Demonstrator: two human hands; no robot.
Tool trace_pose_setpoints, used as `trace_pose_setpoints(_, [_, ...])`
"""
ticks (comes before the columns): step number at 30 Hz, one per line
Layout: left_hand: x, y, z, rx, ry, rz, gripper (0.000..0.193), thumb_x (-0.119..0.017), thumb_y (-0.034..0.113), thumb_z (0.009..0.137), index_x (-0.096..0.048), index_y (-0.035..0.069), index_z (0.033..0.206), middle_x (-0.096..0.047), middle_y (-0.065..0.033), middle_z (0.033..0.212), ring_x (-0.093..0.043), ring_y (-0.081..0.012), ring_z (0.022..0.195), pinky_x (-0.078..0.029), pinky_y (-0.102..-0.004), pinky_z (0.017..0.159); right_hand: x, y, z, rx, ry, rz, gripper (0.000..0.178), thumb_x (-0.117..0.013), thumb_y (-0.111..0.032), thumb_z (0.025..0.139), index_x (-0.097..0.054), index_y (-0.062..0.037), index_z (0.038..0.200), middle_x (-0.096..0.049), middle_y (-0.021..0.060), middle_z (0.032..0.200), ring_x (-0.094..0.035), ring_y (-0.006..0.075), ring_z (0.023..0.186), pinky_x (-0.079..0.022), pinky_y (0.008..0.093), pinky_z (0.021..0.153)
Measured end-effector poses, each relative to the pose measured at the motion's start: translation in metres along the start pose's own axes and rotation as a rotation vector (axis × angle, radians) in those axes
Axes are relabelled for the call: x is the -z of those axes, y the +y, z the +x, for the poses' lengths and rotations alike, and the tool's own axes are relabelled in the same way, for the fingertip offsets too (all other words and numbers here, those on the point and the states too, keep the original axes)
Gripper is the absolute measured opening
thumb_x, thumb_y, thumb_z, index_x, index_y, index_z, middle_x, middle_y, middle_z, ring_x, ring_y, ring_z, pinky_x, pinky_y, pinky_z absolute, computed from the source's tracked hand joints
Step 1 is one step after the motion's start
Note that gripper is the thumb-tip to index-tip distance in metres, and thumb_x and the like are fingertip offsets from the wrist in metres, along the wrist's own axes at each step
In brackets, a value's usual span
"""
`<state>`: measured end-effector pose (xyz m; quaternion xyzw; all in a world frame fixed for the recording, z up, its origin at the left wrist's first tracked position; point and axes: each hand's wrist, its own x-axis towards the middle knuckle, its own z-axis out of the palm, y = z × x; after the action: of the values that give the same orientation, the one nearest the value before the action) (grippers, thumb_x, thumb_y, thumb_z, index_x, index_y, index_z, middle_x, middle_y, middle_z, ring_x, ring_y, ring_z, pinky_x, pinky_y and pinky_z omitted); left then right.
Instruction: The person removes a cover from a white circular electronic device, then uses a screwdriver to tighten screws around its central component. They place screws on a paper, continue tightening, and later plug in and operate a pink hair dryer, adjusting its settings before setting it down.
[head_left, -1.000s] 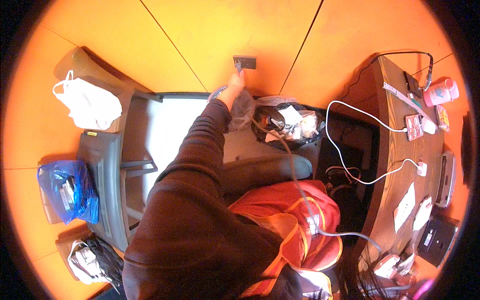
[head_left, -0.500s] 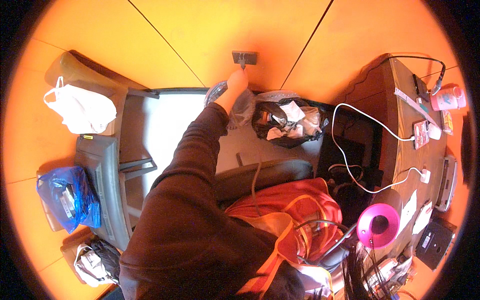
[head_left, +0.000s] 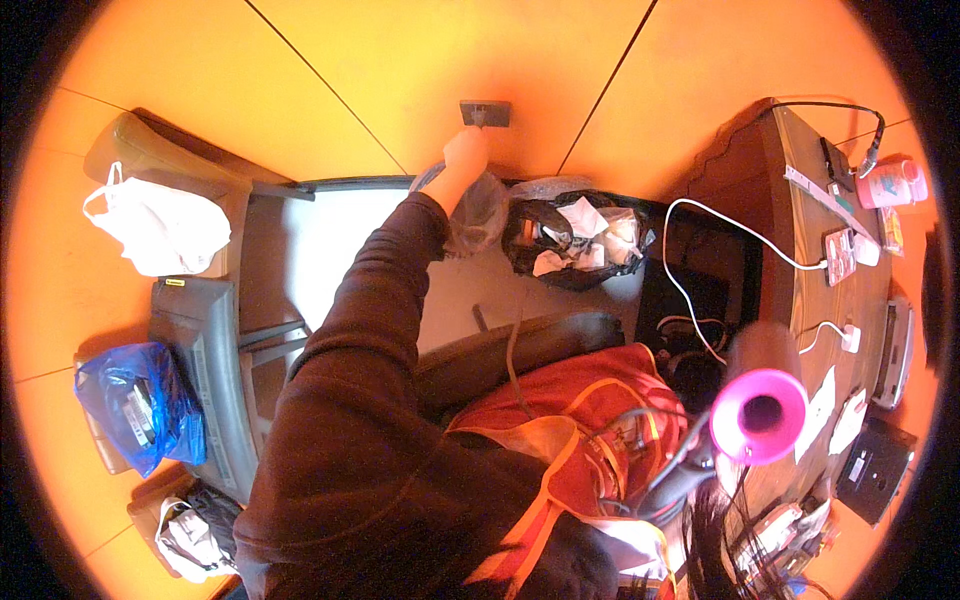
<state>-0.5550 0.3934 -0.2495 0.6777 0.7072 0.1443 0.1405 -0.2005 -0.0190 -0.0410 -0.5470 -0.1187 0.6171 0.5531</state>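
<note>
My left arm, in a dark sleeve, stretches forward to the orange wall. At its end my left hand [head_left: 466, 153] is closed on a dark plug, mostly hidden by the fingers, right at a dark wall socket [head_left: 485, 113]. A thin cord [head_left: 518, 345] hangs below, past the front of my lap. At the lower right is a hair dryer with a bright pink round nozzle [head_left: 735, 418], its mouth facing up. Strands of dark hair hang beside it. My right hand does not show. I wear a red apron [head_left: 560, 385] with orange edging.
A black-lined bin [head_left: 522, 262] full of crumpled paper stands below the socket. Chairs at left carry a white bag [head_left: 170, 225] and a blue plastic bag [head_left: 150, 400]. On the right, a wooden desk [head_left: 815, 300] holds a white cable [head_left: 690, 205], a ruler and a pink bottle [head_left: 893, 185].
My left hand has moved slightly closer to the socket, so less of the plug shows. The hair dryer's pink nozzle has shifted up a little.
</note>
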Motion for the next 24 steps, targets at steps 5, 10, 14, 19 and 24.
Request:
trace_pose_setpoints(5, [-0.002,0.006,0.001,0.154,0.001,0.033,0.037,-0.041,0.033,0.093,-0.061,0.001,0.092,-0.065,-0.0203,0.084,-0.064,-0.0368,0.081,-0.051,-0.0466,0.068,-0.001,-0.001,-0.002,0.007,-0.018,0.004,0.048,-0.067,-0.026,0.071,-0.053,0.0008,0.109,-0.060,0.0130,0.089,-0.059,0.0229,0.074,-0.049,0.0324,0.066])
trace_pose_setpoints(10, [-0.005,0.009,0.006,0.194,0.060,-0.003,0.036,-0.041,0.032,0.093,-0.057,0.000,0.095,-0.065,-0.0212,0.086,-0.064,-0.0358,0.084,-0.050,-0.0458,0.072,0.000,-0.002,-0.002,0.003,-0.007,0.015,0.047,-0.067,-0.027,0.073,-0.053,0.0011,0.108,-0.061,0.0126,0.088,-0.059,0.0219,0.072,-0.049,0.0318,0.064])
trace_pose_setpoints(14, [-0.013,0.006,0.009,0.195,0.081,-0.020,0.034,-0.041,0.030,0.094,-0.056,0.000,0.094,-0.065,-0.0215,0.087,-0.064,-0.0357,0.083,-0.050,-0.0463,0.073,-0.002,-0.002,-0.001,0.002,-0.008,0.025,0.046,-0.066,-0.027,0.074,-0.054,0.0013,0.108,-0.061,0.0122,0.087,-0.060,0.0212,0.070,-0.050,0.0313,0.063])
trace_pose_setpoints(19, [-0.022,-0.009,0.019,0.063,0.019,0.019,0.026,-0.045,0.023,0.091,-0.060,0.002,0.086,-0.065,-0.0196,0.087,-0.064,-0.0341,0.083,-0.051,-0.0448,0.071,-0.014,-0.006,0.000,0.013,-0.027,0.027,0.045,-0.066,-0.028,0.076,-0.054,0.0016,0.107,-0.062,0.0117,0.086,-0.060,0.0202,0.068,-0.050,0.0308,0.062])
trace_pose_setpoints(24, [-0.030,-0.034,0.031,-0.291,-0.091,0.230,0.023,-0.052,0.022,0.086,-0.063,0.002,0.091,-0.064,-0.0146,0.080,-0.064,-0.0307,0.070,-0.051,-0.0396,0.058,-0.045,-0.024,0.013,0.097,-0.181,0.059,0.044,-0.066,-0.029,0.077,-0.054,0.0019,0.107,-0.062,0.0113,0.084,-0.061,0.0192,0.066,-0.050,0.0302,0.060])
